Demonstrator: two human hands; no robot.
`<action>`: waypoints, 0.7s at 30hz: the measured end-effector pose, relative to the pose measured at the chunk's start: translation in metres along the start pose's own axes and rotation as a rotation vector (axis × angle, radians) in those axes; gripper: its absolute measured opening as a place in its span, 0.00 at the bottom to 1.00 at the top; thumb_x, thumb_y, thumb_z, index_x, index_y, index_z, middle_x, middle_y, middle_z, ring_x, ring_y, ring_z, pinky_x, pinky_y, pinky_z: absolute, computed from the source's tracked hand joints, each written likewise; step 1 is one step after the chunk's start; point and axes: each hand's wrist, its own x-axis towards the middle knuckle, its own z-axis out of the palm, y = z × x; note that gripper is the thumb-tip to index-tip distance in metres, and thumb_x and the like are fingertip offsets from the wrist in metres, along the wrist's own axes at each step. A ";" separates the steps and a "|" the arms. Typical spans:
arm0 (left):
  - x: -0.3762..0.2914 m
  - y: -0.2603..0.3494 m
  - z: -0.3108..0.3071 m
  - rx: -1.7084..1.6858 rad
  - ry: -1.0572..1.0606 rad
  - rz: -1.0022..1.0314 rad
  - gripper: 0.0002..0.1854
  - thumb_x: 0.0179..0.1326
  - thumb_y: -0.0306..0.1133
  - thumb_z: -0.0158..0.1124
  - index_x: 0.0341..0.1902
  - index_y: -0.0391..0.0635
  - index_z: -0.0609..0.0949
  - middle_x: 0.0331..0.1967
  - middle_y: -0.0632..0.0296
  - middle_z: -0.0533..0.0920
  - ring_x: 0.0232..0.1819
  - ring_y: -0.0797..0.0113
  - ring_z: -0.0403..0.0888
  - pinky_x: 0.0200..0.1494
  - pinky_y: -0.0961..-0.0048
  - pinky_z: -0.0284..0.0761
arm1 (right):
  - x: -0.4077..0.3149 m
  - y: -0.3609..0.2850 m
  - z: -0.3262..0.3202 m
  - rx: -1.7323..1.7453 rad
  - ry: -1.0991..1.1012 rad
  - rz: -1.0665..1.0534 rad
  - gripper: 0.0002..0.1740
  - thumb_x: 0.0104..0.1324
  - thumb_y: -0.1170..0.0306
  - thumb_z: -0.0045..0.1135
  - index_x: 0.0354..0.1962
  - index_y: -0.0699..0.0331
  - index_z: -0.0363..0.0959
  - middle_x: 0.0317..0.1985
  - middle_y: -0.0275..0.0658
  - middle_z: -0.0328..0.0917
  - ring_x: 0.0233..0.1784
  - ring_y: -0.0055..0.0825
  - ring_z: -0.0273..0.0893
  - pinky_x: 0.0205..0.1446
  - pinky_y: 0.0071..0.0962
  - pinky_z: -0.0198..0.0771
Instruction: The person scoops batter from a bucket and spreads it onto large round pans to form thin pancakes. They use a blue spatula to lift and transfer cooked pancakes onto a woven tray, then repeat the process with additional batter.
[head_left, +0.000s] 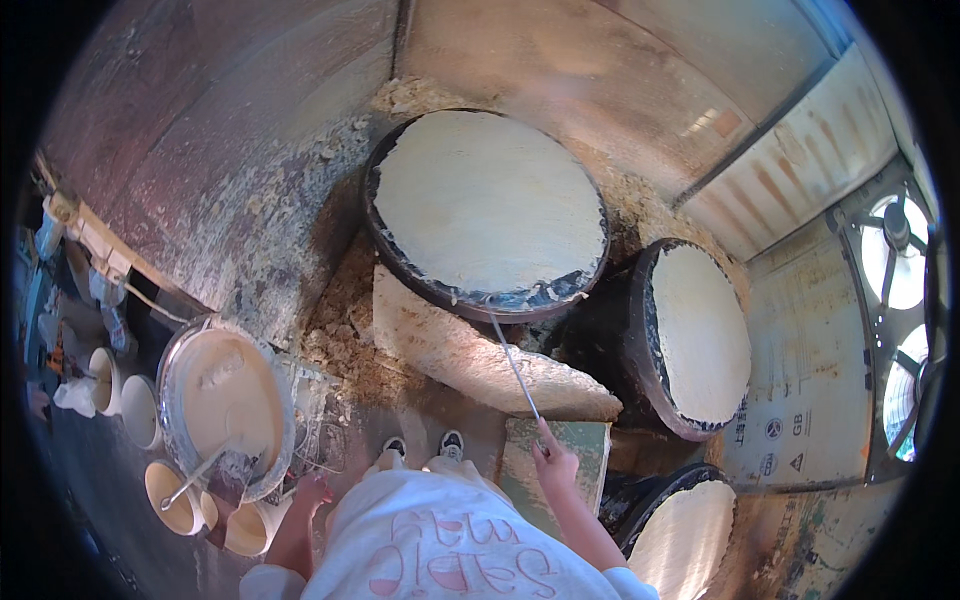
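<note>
My right hand (555, 455) is closed on the near end of a thin metal rod (514, 365). The rod's far end meets the dark near rim of a large round disc (487, 202), whose face bears a pale, smooth coating; patches of black show along that rim. My left hand (313, 491) hangs at my left side, apart from the rod, with fingers partly curled and nothing seen in it. Near it stands a round tub (229, 397) of beige slurry, with a long-handled tool (199, 474) resting across its edge.
Two more coated discs, one upright (701, 337) and one lower (686, 536), stand to the right. A crusted slab (480, 349) lies below the big disc, beside a green board (555, 450). Several buckets (174, 495) crowd the left. Fans (896, 247) are set in the right wall.
</note>
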 end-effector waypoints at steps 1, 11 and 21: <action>-0.002 -0.005 0.000 -0.001 -0.032 -0.002 0.11 0.62 0.32 0.52 0.43 0.39 0.76 0.19 0.58 0.79 0.14 0.66 0.76 0.15 0.75 0.68 | -0.003 0.003 -0.001 -0.082 0.000 -0.089 0.29 0.58 0.63 0.56 0.59 0.36 0.65 0.22 0.42 0.75 0.23 0.38 0.75 0.28 0.38 0.70; 0.017 -0.022 0.016 0.419 -0.037 0.152 0.11 0.59 0.34 0.51 0.36 0.46 0.82 0.24 0.60 0.81 0.21 0.69 0.78 0.22 0.72 0.74 | 0.086 -0.092 0.057 -0.187 -0.154 -0.484 0.32 0.56 0.63 0.57 0.60 0.39 0.63 0.27 0.43 0.77 0.27 0.42 0.76 0.31 0.40 0.71; -0.066 -0.040 0.000 -0.191 0.089 0.020 0.13 0.62 0.30 0.50 0.45 0.36 0.76 0.23 0.55 0.80 0.20 0.68 0.78 0.21 0.73 0.74 | 0.122 -0.205 0.044 0.906 -0.746 0.157 0.22 0.69 0.65 0.44 0.60 0.56 0.63 0.12 0.28 0.56 0.10 0.16 0.51 0.13 0.20 0.50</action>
